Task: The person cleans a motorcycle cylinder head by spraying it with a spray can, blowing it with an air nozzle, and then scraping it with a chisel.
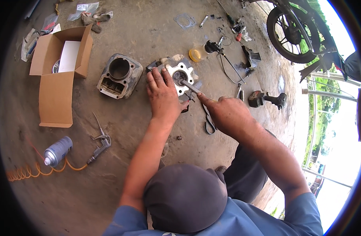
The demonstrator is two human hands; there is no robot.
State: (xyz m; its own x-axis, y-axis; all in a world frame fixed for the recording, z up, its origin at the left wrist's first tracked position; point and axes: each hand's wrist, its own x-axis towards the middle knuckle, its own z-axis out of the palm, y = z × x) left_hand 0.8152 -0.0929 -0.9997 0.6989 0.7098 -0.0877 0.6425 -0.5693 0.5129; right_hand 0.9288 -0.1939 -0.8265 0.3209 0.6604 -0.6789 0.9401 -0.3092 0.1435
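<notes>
My left hand (164, 92) grips the left side of an engine cylinder head (185, 67), its fingers spread over the top edge and its thumb low on the near side. The pale machined face of the head is turned up, with a dark round chamber in the middle. In my closed right hand (229, 116) is a flat metal scraper (192, 88), held at a slant. Its tip touches down inside the chamber; the fist hides most of its handle. To the left of the head, apart from it, stands an engine cylinder block (121, 74) with its bore facing up.
An open cardboard box (56, 98) lies at left. Near it are a spray can (59, 150) and an air blow gun (99, 147) on a coiled orange hose. Scissors (209, 125), a yellow-bowled carburetor part (196, 54), a gasket (184, 21) and a motorcycle wheel (291, 34) are to the right and beyond.
</notes>
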